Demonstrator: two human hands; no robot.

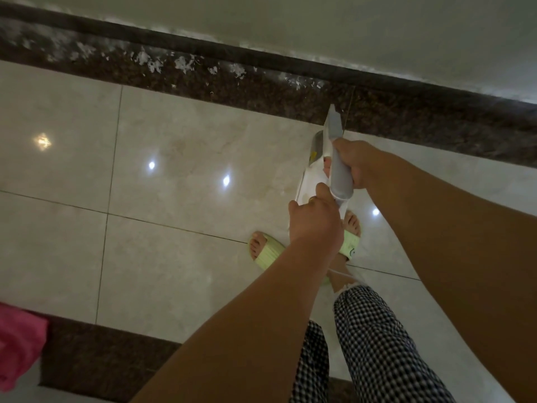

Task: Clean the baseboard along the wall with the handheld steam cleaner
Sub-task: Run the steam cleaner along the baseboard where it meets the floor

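Note:
The white and grey handheld steam cleaner (338, 170) hangs over the floor, its nozzle tip almost at the dark speckled baseboard (261, 82). My right hand (356, 165) grips its grey handle from the right. My left hand (315, 219) grips the rear end of the cleaner, where a thin white cord comes out. White flaky residue covers the baseboard's left and middle stretch. The wall (348, 30) above it is pale.
Glossy beige floor tiles (174, 170) reflect ceiling lights. My feet in light green slippers (266, 253) stand below the cleaner, with checked trousers (372, 344) over my legs. A pink cloth (17, 347) lies at the lower left beside a dark floor strip (101, 359).

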